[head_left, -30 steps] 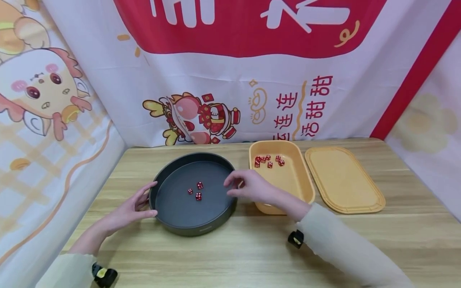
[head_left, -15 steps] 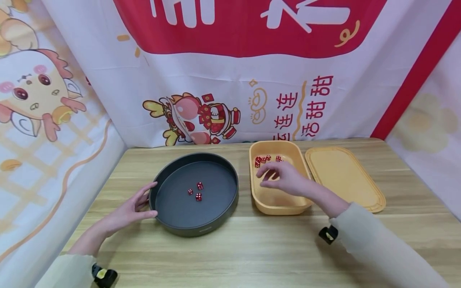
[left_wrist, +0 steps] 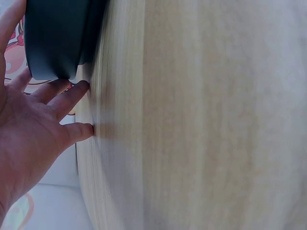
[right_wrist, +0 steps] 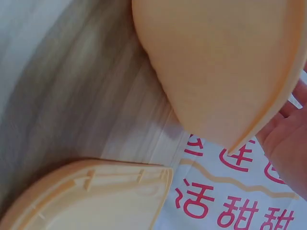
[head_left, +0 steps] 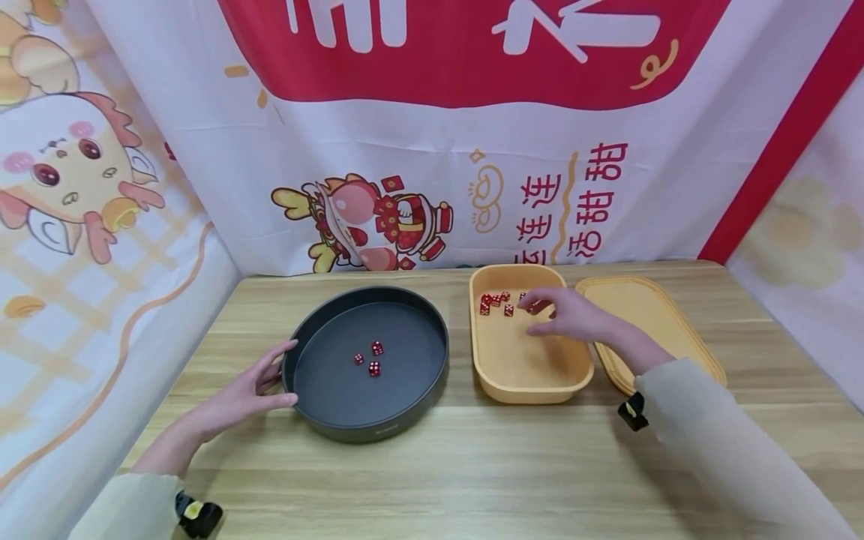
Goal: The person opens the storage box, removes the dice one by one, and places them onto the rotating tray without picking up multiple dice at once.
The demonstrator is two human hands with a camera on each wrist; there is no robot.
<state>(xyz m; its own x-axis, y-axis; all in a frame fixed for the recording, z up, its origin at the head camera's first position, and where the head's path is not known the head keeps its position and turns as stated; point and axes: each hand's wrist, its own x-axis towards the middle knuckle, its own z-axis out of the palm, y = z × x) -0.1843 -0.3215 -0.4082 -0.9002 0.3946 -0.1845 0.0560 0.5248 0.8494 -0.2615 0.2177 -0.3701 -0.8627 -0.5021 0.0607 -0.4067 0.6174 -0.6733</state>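
My left hand point(head_left: 236, 394) is at the left side of a round dark grey pan point(head_left: 432, 390), its thumb and fingers spread along the wall. In the left wrist view, extended fingers point(left_wrist: 67, 100) reach the pan's outer side point(left_wrist: 55, 40). Three red dice point(head_left: 374, 368) lie on the pan floor. Over a yellow-orange plastic box point(head_left: 529, 375) hovers my right hand point(head_left: 574, 315), fingers bent loosely and thumb apart, with nothing seen between them. Below its fingertips several red dice point(head_left: 508, 310) lie at the box's far end, some hidden by the hand. The box wall point(right_wrist: 216, 72) covers most of that hand in the right wrist view.
A matching yellow lid point(head_left: 648, 315) lies flat to the right of the box, partly behind the right forearm. All stand on a wood-grain table point(head_left: 405, 487). A printed cloth point(head_left: 405, 135) hangs along the table's back edge, another at the left side.
My right hand has moved from the pan's right rim rightward to over the box and its dice. The left hand has stayed at the pan, and the three dice there have not moved.
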